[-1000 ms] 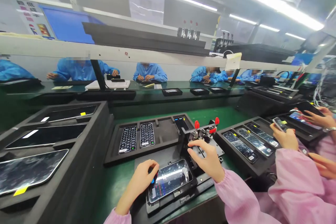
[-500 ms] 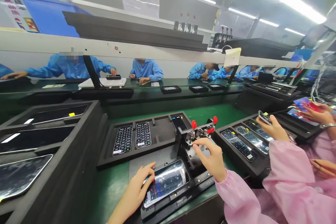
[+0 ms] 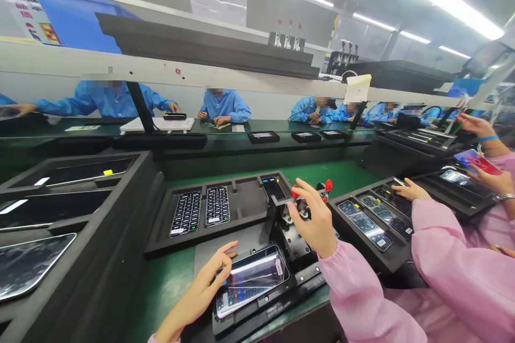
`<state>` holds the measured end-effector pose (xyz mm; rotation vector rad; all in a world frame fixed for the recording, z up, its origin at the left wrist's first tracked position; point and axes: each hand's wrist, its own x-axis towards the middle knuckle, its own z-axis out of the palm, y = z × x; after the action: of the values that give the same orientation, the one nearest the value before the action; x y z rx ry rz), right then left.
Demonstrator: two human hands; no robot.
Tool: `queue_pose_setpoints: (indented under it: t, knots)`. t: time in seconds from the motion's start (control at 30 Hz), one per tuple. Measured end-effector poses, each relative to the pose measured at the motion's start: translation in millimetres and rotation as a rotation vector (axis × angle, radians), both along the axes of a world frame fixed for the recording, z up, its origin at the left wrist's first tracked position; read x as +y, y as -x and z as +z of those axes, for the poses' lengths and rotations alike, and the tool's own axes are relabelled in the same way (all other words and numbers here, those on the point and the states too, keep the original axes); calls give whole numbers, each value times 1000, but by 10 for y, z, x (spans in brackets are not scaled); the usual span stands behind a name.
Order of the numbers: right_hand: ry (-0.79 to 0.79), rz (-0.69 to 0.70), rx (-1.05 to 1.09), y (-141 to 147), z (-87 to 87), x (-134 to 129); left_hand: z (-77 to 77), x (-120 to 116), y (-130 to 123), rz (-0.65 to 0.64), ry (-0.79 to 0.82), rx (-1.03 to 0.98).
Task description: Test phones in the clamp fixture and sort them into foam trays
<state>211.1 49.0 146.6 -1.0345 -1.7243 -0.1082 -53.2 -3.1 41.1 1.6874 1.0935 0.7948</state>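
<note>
A smartphone lies screen up in a black test fixture. At its left end is my left hand, fingers apart, with the thumb and fingertips at the phone's edge. My right hand is raised at the fixture's toggle clamps, thumb and fingers spread, with no object visible between them. Red clamp knobs show just beyond that hand, which partly hides them. I cannot tell whether the fingers touch a knob.
Behind the fixture, a black foam tray holds several phones. Larger screens lie in a black tray at left. On the right, a co-worker's hand is over another phone tray. People in blue sit across the green bench.
My right hand has risen and its fingers have spread. My left hand stays by the phone. The co-worker's hand has lowered a phone to the right tray.
</note>
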Motion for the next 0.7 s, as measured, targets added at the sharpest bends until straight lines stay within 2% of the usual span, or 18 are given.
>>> queue_pose_setpoints:
  t: [0.17, 0.33, 0.5, 0.6, 0.7]
  knots:
    - [95, 19, -56, 67, 56, 109, 17, 32, -109, -8, -35, -17]
    - [71, 26, -62, 68, 55, 145, 109, 93, -310, -85, -62, 8]
    - [109, 35, -78, 23, 122, 116, 161, 156, -324, -121, -69, 35]
    - [34, -12, -27, -37, 102, -12, 133, 177, -294, -118, -63, 12]
    - [-125, -81, 27, -117, -93, -255, 60, 173, -284, -69, -90, 14]
